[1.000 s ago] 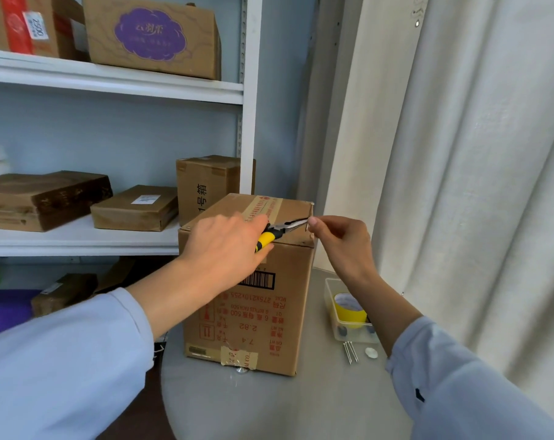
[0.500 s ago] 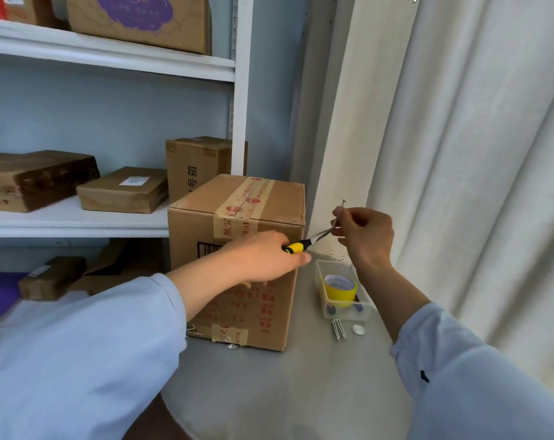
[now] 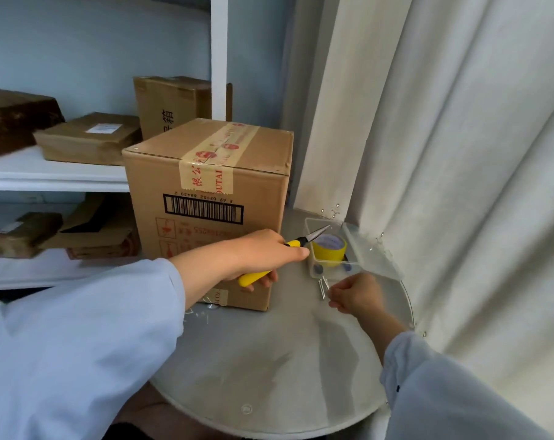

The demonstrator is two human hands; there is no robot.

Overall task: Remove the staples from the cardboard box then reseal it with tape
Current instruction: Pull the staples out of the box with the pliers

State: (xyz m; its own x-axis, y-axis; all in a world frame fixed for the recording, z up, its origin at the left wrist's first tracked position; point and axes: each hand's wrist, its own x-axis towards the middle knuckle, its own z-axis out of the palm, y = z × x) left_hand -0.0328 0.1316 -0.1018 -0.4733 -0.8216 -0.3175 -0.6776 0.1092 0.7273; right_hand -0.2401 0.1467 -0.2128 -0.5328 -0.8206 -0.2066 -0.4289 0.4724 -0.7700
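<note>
A brown cardboard box (image 3: 212,192) with tan printed tape over its top seam stands on the round grey table (image 3: 269,360). My left hand (image 3: 263,255) grips yellow-handled pliers (image 3: 304,242) in front of the box's right lower side, their tip pointing at a yellow tape roll (image 3: 329,250). My right hand (image 3: 355,296), blurred, hovers low over the table beside a few pulled staples (image 3: 323,287), fingers curled. Whether it pinches a staple I cannot tell.
The tape roll sits in a clear plastic tray (image 3: 348,239) at the table's back right. A cream curtain (image 3: 460,154) hangs close on the right. White shelves (image 3: 56,179) with several brown boxes stand to the left behind the box.
My right hand dropped from beside the box top to the table by the staples. My left hand with the pliers lowered and swung right towards the tray. The view tilted down.
</note>
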